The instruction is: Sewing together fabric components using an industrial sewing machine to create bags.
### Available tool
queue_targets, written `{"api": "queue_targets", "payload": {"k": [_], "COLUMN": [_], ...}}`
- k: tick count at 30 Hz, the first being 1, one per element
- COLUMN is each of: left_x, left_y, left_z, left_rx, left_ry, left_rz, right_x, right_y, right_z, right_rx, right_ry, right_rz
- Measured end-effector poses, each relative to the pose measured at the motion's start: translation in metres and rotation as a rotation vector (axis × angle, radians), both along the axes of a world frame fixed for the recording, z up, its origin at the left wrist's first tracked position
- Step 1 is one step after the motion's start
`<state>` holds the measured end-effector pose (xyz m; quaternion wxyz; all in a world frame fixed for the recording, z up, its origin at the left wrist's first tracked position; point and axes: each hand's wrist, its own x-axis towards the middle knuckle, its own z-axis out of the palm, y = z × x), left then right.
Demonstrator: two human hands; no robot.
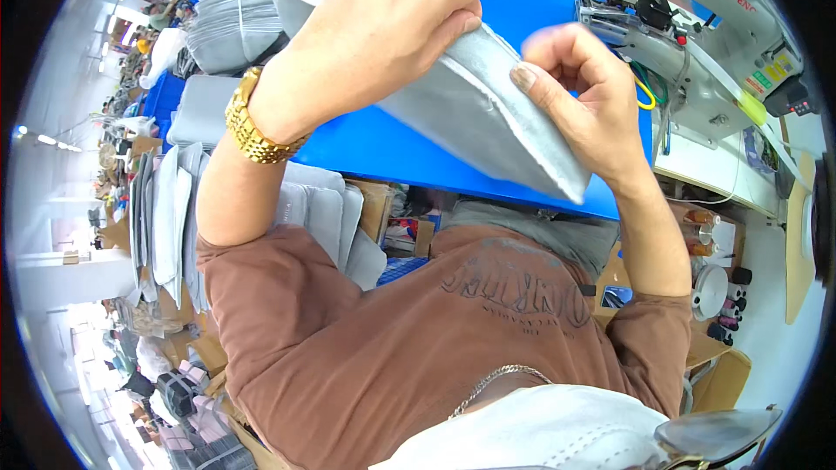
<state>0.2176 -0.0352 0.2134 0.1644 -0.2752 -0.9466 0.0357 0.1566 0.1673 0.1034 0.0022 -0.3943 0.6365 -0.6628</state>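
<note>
A grey padded fabric panel (pixel 488 113) with a pale stitched edge is held up at a slant over the blue tabletop (pixel 374 144). My left hand (pixel 387 26), with a gold watch at its wrist, is closed on the panel's upper part; some of its fingertips are hidden. On the other side, my right hand (pixel 583 91) is beside the panel's long edge. Its thumb lies by the edge, apart from the half-curled fingers, and the index finger is blurred. No grip on the fabric shows there.
A sewing machine (pixel 714 9) stands at the far right. Bundled grey panels (pixel 235 22) lie at the far left, with more grey panels (pixel 170 218) hanging beside my left arm. Thread spools (pixel 701 231) are below the machine table at right.
</note>
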Motion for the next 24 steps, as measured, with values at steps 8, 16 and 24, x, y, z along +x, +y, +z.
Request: {"api": "queue_targets", "payload": {"k": [8, 16, 24], "left_x": [-0.082, -0.222, -0.265], "left_y": [0.013, -0.002, 0.007], "left_z": [-0.027, -0.104, -0.147], "left_rx": [-0.085, 0.308, 0.867], "left_ry": [-0.188, -0.731, -0.725], "left_rz": [-0.085, -0.103, -0.133], "right_x": [-0.033, -0.109, -0.145], "right_y": [0.009, 0.031, 0.05], "right_z": [-0.048, -0.104, -0.115], "right_rx": [0.114, -0.04, 0.009], "right_ry": [-0.156, -0.464, -0.636], "right_rz": [-0.114, -0.043, -0.065]}}
